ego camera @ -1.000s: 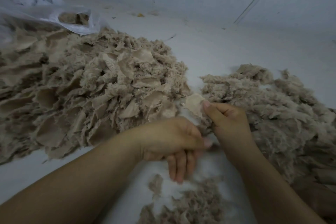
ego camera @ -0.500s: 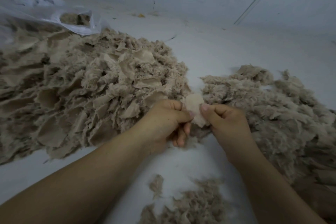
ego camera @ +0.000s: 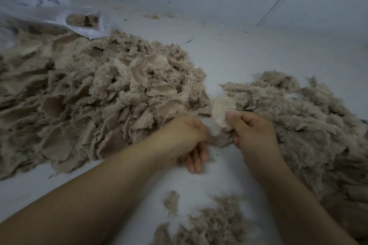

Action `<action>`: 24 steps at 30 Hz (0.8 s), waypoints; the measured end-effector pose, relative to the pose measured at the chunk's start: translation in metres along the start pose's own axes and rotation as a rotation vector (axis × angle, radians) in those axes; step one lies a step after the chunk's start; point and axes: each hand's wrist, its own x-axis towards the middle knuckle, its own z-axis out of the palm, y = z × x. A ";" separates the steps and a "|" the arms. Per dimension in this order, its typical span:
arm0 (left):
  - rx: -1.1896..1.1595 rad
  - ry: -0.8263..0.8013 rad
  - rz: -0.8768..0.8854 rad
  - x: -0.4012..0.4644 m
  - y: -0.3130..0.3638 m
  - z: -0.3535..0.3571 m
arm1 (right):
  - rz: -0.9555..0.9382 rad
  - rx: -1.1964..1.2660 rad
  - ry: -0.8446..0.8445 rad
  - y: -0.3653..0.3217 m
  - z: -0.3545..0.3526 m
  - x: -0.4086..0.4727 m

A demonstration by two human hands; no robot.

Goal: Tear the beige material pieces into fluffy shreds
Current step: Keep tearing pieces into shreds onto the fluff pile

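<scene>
The right hand (ego camera: 253,135) pinches a beige piece (ego camera: 222,111) upright between the untorn heap (ego camera: 89,101) and the shred pile (ego camera: 298,117), handy for sorting; the blurred left hand (ego camera: 185,139) curls beside it, grip unclear

Dim, cool, bluish-grey throughout, with no glare anywhere. Soft and diffuse, casting only a faint shadow on the white surface (ego camera: 215,183) just beneath the left hand (ego camera: 182,141). Motion-blurred at that hand, smeared most at the knuckles and down to the fingers (ego camera: 196,162). Sharper at the right hand (ego camera: 253,135), the weave of the beige piece (ego camera: 222,110) readable just above its fingertips. Darker and murkier well right of the fingers, in the shredded pile (ego camera: 318,125). Wide-angle bending toward the frame edges, softening the plastic bag (ego camera: 59,16) far up-left of the fingers.
</scene>
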 end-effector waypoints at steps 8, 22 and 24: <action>0.250 -0.318 0.016 -0.012 0.005 0.009 | 0.009 -0.023 0.027 -0.005 0.001 -0.001; 1.158 0.748 0.204 0.001 0.007 -0.033 | 0.084 0.081 0.046 -0.006 0.002 0.001; 1.362 0.763 0.313 -0.006 0.008 -0.018 | 0.060 0.056 0.021 -0.005 0.003 0.000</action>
